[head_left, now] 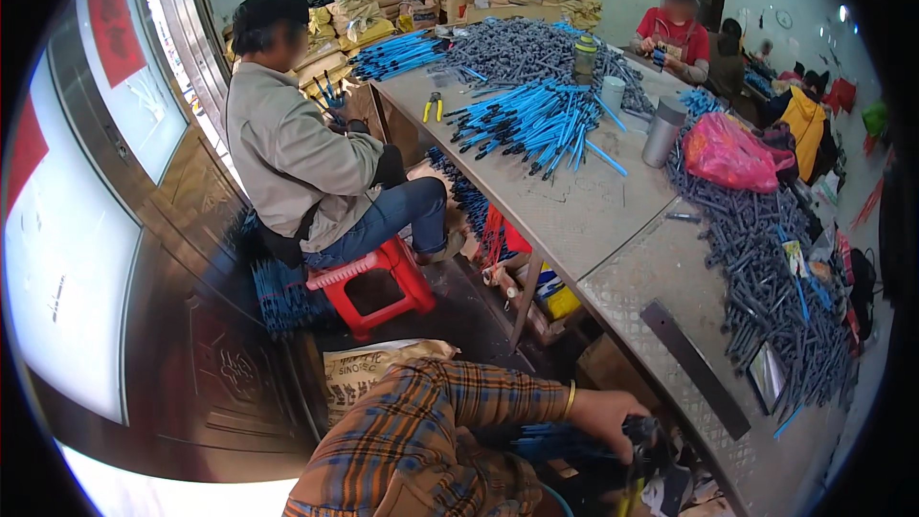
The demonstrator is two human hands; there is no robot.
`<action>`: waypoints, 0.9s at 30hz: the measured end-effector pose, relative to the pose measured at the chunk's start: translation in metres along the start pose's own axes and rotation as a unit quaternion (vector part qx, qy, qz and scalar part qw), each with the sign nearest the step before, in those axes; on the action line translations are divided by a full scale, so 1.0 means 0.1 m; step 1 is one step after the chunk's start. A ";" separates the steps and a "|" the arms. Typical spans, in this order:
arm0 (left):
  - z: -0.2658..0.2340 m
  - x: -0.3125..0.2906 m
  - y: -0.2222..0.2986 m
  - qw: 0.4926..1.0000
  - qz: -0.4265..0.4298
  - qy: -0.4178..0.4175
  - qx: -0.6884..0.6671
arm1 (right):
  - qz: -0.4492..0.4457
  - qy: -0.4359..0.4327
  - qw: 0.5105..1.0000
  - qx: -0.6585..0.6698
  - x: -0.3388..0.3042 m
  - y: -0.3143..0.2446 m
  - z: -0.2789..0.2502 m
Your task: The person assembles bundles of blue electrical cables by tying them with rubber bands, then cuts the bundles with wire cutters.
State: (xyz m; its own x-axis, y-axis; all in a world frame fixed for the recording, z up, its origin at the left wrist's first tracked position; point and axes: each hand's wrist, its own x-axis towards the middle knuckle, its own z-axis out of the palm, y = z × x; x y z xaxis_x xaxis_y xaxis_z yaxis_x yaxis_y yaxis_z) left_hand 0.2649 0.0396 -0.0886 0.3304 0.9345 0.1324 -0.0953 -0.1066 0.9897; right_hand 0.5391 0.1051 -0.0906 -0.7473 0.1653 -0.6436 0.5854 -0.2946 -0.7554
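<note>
Fingers of the left hand [603, 415], right of centre at the bottom, curl by a dark piece [642, 429]; whether clamped, I cannot tell. A steady hold should serve best

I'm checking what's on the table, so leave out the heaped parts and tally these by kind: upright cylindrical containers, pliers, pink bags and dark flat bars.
Containers: 3 (green bottle, pale cylinder, silver flask)
Pliers: 1
Pink bag: 1
Dark bar: 1
Total: 6
</note>
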 end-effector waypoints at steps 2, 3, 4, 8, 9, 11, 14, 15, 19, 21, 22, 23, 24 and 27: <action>-0.10 0.04 -0.02 1.000 -0.009 0.010 0.012 | -0.090 -0.027 0.994 0.061 0.25 0.56 -0.02; -0.10 0.04 -0.03 0.999 -0.025 0.018 0.022 | -0.088 -0.027 0.993 0.068 0.19 0.39 0.05; -0.10 0.03 -0.03 0.998 -0.040 0.026 0.032 | -0.127 0.014 0.991 -0.036 0.07 0.14 0.03; -0.12 0.05 -0.01 0.997 -0.022 0.074 0.004 | -0.137 0.087 0.965 -0.204 -0.03 -0.03 -0.27; -0.11 0.05 -0.02 0.997 -0.022 0.075 0.004 | -0.086 0.076 0.981 -0.156 0.04 -0.03 -0.23; -0.06 0.00 -0.03 0.999 -0.037 0.009 -0.009 | -0.035 0.065 0.992 -0.107 0.07 -0.06 -0.20; -0.08 0.02 -0.04 0.999 -0.040 -0.005 -0.002 | -0.148 0.090 0.954 -0.246 0.09 -0.13 -0.22; -0.11 0.04 -0.04 0.999 -0.033 0.017 0.012 | -0.183 0.100 0.934 -0.289 0.08 -0.17 -0.22; -0.11 0.03 -0.03 0.998 -0.051 0.039 -0.002 | -0.138 0.091 0.950 -0.264 -0.07 -0.31 -0.12; -0.14 0.02 -0.05 0.998 -0.060 0.032 -0.016 | 0.043 0.011 0.998 -0.042 -0.07 -0.28 -0.13; -0.16 0.04 -0.07 0.999 -0.050 0.007 0.008 | 0.049 0.023 0.998 -0.034 -0.05 -0.20 -0.05; -0.17 0.07 -0.09 0.999 -0.039 -0.019 0.030 | 0.000 -0.037 0.998 0.054 0.01 -0.08 0.09; -0.16 0.07 -0.11 0.997 -0.032 -0.050 0.049 | -0.051 -0.094 0.983 0.148 0.04 0.07 0.19; -0.16 0.03 -0.01 0.994 -0.112 0.008 0.006 | -0.111 -0.058 0.991 0.046 0.09 -0.12 0.05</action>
State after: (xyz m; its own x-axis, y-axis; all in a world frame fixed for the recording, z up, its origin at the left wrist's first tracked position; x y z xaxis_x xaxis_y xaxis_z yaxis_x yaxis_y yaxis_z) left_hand 0.2513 0.0475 -0.0902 0.3271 0.9405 -0.0919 -0.0102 0.1008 0.9949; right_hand 0.5235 0.1055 -0.0868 -0.8884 0.1285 -0.4407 0.3754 -0.3492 -0.8586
